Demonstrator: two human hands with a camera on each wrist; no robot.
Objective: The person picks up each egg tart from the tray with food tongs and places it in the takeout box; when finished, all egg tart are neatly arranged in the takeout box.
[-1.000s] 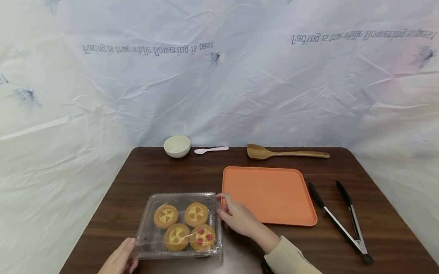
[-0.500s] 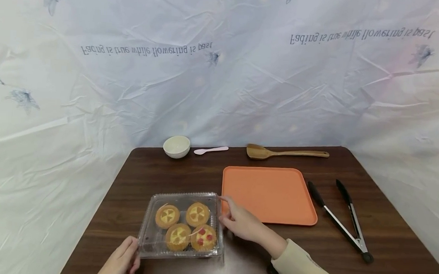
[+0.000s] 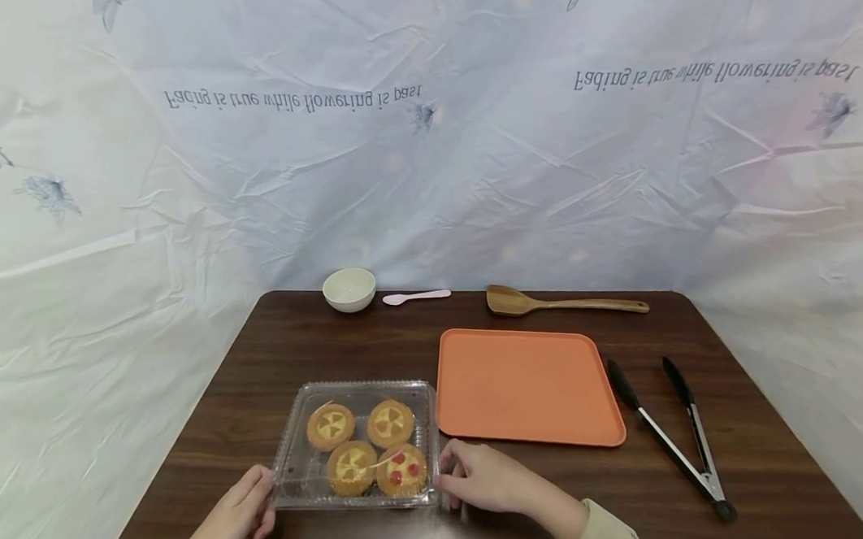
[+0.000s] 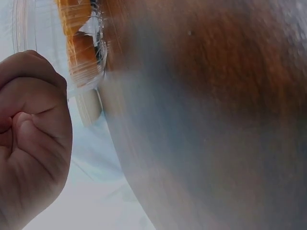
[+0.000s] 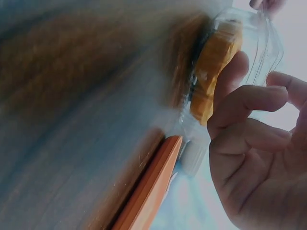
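A clear plastic clamshell container (image 3: 302,495) sits on the table with its lid down, and several round egg tarts (image 3: 351,467) show through it. One tart (image 3: 401,470) is topped with red pieces. At its front left corner, my left hand (image 3: 239,508) pinches the edge with curled fingers; the left wrist view shows those fingers (image 4: 36,96) folded at the plastic. My right hand (image 3: 490,478) is at the front right corner, thumb and bent forefinger about the rim. In the right wrist view, the other fingers (image 5: 249,103) curl beside the container wall.
An orange tray (image 3: 531,389) lies right of the container, close to its edge. Farther right are spread tongs (image 3: 674,445) with black tips. Along the back edge stand a white bowl (image 3: 349,290), a pink spoon (image 3: 417,297) and a wooden spatula (image 3: 565,303).
My right hand has slid from the container's back right corner towards its front right corner. The container has shifted very slightly right, with my left hand staying at its corner.
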